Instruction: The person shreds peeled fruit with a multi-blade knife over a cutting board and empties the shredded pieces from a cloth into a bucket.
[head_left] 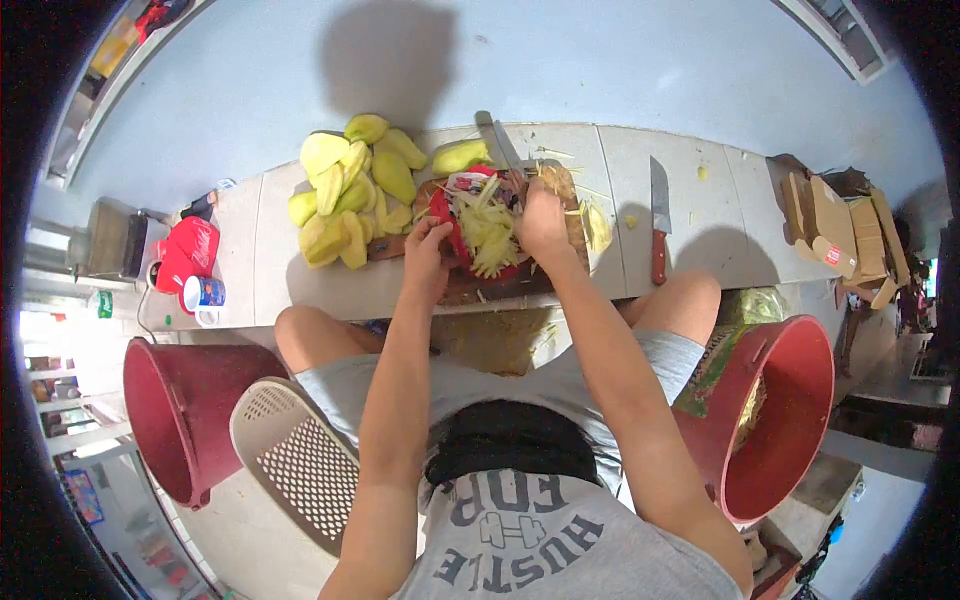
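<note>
Pale green shreds lie heaped in a red plastic bag on a wooden cutting board. My left hand is closed at the bag's left edge, with its fingers on the red plastic. On the other side of the heap, my right hand has its fingers curled over the board; what they hold, if anything, is hidden. A peeled green fruit lies behind the bag. Close to it a knife points its blade towards the board. Cut pieces lie right of my right hand.
Peeled green fruits are piled on the left of the tiled counter. A brown-handled knife lies to the right. Red buckets flank my legs, beside a white basket. A mug stands left.
</note>
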